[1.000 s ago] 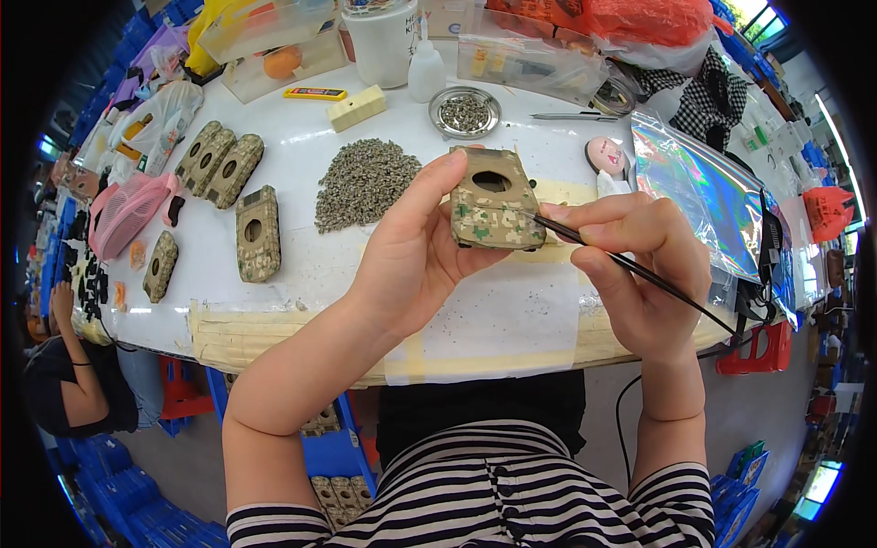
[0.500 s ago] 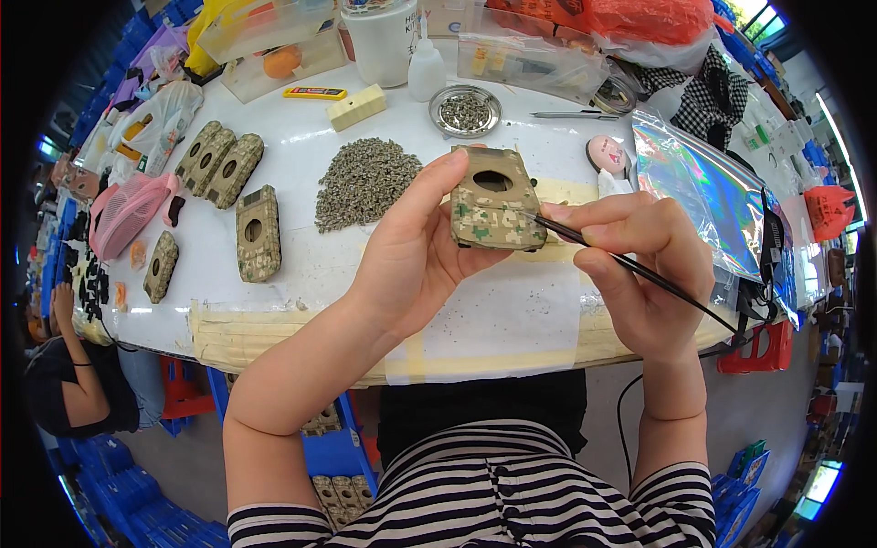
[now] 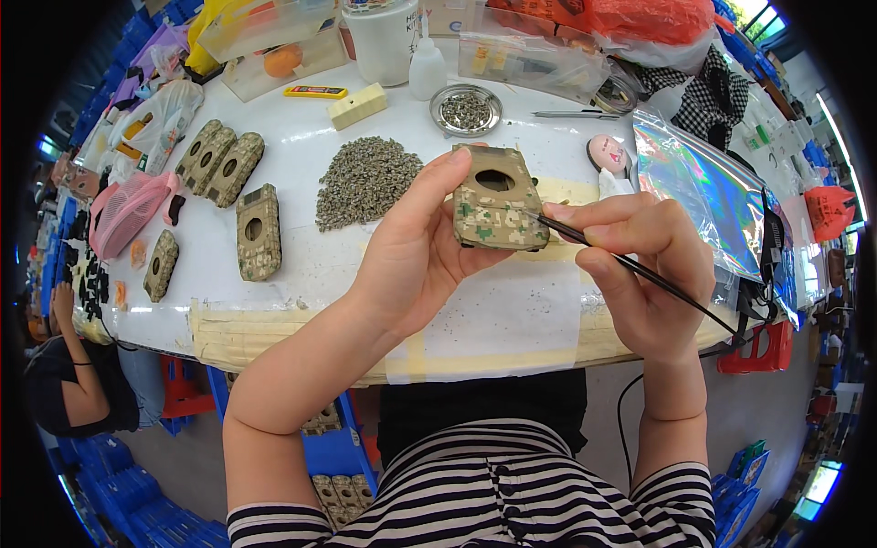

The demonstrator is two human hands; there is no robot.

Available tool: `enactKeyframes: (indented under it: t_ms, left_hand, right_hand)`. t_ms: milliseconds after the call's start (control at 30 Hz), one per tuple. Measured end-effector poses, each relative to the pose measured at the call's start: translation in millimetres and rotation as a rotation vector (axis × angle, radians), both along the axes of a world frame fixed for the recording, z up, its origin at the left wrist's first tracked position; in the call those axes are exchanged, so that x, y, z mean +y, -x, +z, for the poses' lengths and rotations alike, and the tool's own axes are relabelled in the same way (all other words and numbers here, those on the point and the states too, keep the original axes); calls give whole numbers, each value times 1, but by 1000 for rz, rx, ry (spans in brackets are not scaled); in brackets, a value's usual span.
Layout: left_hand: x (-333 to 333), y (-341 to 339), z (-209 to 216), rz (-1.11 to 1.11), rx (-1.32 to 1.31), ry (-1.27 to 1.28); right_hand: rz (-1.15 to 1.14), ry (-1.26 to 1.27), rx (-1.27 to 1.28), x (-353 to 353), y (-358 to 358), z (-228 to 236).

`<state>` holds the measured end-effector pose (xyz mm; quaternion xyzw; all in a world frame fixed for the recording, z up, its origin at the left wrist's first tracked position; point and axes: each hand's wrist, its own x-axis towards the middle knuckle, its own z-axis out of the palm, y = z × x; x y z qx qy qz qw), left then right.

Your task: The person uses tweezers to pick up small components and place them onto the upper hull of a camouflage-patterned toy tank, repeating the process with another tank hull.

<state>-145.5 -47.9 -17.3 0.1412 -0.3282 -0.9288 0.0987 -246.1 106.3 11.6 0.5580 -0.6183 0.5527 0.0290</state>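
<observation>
A toy tank hull (image 3: 498, 213) in pixel camouflage, with an oval hole in its top, rests tilted in my left hand (image 3: 408, 239). The left thumb presses its upper left edge, and the fingers support it from behind and below. My right hand (image 3: 653, 265) pinches slim black tweezers (image 3: 644, 272) between thumb and fingers. Their tip touches the hull's right edge, near its lower corner. Whether the tip grips a small part is too small to tell. Left of my left hand lies a heap of small grey metal parts (image 3: 365, 183).
More camouflage hulls (image 3: 258, 234) lie at the left. Behind the heap are a cream block (image 3: 357, 108), a yellow cutter (image 3: 315, 92), a white squeeze bottle (image 3: 427, 71) and a metal dish (image 3: 449, 115) of small parts. A shiny bag (image 3: 699, 196) lies at right. Another person (image 3: 80, 384) sits at left.
The hull and left hand have shifted very slightly to the right. The tweezers' tip remains at the hull's right edge, and the right hand has barely moved.
</observation>
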Motion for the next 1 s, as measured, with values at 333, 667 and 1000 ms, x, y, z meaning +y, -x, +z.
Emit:
enactKeyframes:
  t_ms: [333,667,1000]
  left_hand:
    - [0,-1,0,-7,10,13]
    - [-4,2,-2,5,0,-6]
    - [-4,2,-6,35,4,-17]
  right_hand:
    - [-4,-27,51,1,1,3]
    - [22,154,-154,11,11,0]
    - [-378,-216,345,3,28,-26]
